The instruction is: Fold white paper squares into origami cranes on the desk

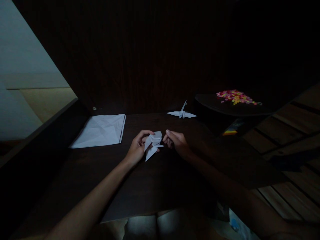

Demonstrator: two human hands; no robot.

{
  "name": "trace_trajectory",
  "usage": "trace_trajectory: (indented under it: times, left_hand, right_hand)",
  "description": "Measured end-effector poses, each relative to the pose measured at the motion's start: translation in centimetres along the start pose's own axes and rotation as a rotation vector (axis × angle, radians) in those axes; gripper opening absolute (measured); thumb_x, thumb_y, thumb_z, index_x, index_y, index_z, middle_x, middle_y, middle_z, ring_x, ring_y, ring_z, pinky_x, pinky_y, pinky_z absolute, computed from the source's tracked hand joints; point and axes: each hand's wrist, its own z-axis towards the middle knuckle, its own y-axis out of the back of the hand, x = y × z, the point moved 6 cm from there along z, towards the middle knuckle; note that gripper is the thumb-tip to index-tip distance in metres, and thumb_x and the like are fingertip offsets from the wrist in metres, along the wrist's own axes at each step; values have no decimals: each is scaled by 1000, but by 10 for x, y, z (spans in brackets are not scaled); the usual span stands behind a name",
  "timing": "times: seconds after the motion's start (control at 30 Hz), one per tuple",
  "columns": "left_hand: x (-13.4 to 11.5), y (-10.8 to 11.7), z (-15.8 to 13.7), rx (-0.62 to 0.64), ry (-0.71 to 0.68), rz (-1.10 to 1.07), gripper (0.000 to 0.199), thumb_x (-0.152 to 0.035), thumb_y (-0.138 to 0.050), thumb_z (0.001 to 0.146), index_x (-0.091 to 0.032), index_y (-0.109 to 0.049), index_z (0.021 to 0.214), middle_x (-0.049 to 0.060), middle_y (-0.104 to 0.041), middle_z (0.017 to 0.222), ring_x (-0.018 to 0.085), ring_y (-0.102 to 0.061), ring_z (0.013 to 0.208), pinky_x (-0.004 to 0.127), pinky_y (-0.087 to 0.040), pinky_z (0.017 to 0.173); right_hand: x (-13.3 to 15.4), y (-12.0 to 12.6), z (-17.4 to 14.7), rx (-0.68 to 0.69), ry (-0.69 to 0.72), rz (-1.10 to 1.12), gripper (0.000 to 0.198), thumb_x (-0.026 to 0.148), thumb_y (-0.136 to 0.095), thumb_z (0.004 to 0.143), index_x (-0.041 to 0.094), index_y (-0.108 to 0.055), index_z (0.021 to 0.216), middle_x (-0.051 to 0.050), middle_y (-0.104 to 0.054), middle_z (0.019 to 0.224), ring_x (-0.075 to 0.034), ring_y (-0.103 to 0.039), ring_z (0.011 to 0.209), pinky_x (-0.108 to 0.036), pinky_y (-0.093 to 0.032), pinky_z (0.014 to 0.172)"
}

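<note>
A white paper crane (pixel 155 137), folded with its pointed wings showing, is held over the dark desk. My left hand (pixel 138 146) is closed around its left side, with fingers reaching behind and below the paper. Just right of the crane, my right hand (pixel 176 141) has its fingers curled and the thumb pressed against the index finger. Whether those fingertips pinch anything is too dark to make out. Another white paper crane (pixel 182 114) stands behind my hands, wings spread and one point raised.
Several white paper sheets (pixel 102 131) lie stacked at the left of the desk (pixel 140 186). Pink, red and yellow small pieces (pixel 236 97) sit on a rounded dark shelf (pixel 212 104) at the right. A dark panel (pixel 140 60) rises behind; wooden slats (pixel 295 130) show at far right.
</note>
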Motion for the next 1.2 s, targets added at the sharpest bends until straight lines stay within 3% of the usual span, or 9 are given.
trace_trajectory:
  times: [0.17, 0.3, 0.43, 0.6, 0.73, 0.8, 0.93, 1.07, 1.2]
  left_hand:
    - [-2, 1, 0, 4, -23, 14, 44, -20, -72, 67, -19, -52, 107, 2, -67, 87, 16, -65, 71, 30, -57, 62]
    - [0, 3, 1, -1, -1, 35, 58, -20, -71, 68, -19, -47, 121, 2, -68, 86, 16, -65, 68, 29, -56, 62]
    - [6, 6, 1, -24, 80, 39, 65, -21, -70, 67, -19, -41, 126, 2, -69, 82, 16, -65, 61, 29, -53, 59]
    - [12, 10, 4, -90, 129, 50, 59, -16, -69, 63, -18, -46, 118, 0, -68, 76, 16, -64, 57, 29, -52, 58]
    - [15, 10, 5, -105, 152, 51, 56, -13, -68, 61, -18, -48, 113, 0, -68, 76, 15, -63, 57, 29, -51, 58]
    - [14, 9, 4, -100, 167, 78, 56, -12, -66, 61, -17, -48, 113, 0, -67, 75, 15, -63, 57, 28, -50, 58]
    - [9, 3, 1, -12, 178, 142, 52, -12, -65, 63, -17, -50, 112, -1, -67, 74, 14, -63, 60, 24, -47, 58]
    - [9, -1, 0, 101, 175, 183, 47, -15, -67, 67, -16, -53, 111, 0, -67, 75, 12, -61, 60, 22, -44, 56]
    - [10, -1, 0, 136, 153, 162, 45, -20, -72, 69, -14, -55, 110, 3, -67, 81, 12, -62, 64, 22, -46, 59]
  right_hand:
    - [-9, -9, 1, 98, -209, 56, 40, 55, -62, 73, 18, -54, 63, 6, -46, 49, -6, -38, 37, -21, -26, 37]
    - [-12, -12, 0, 136, -285, 110, 35, 52, -62, 73, 17, -57, 72, 6, -50, 54, -5, -35, 36, -20, -22, 35]
    - [-13, -9, 1, 76, -244, 164, 31, 40, -70, 67, 16, -62, 85, 5, -55, 62, -5, -40, 42, -19, -27, 40]
    - [-13, -8, 1, 17, -146, 155, 24, 32, -74, 62, 16, -62, 76, 3, -57, 64, -11, -54, 59, -22, -40, 54]
    - [-16, -12, -1, 55, -188, 152, 29, 33, -73, 64, 15, -65, 86, -1, -65, 76, -11, -56, 59, -20, -39, 49]
    - [-20, -15, -1, 82, -241, 124, 29, 35, -72, 66, 14, -65, 85, -1, -64, 70, -8, -50, 50, -19, -34, 43]
    - [-25, -18, -5, 136, -315, 63, 28, 42, -68, 71, 14, -62, 72, 2, -56, 52, -8, -45, 41, -20, -32, 38]
    - [-26, -19, -9, 142, -306, 114, 26, 39, -71, 69, 17, -62, 80, 0, -64, 67, -12, -56, 56, -22, -42, 48]
    - [-27, -20, -9, 169, -282, 118, 27, 43, -69, 71, 18, -63, 79, 0, -63, 68, -13, -56, 57, -21, -40, 47]
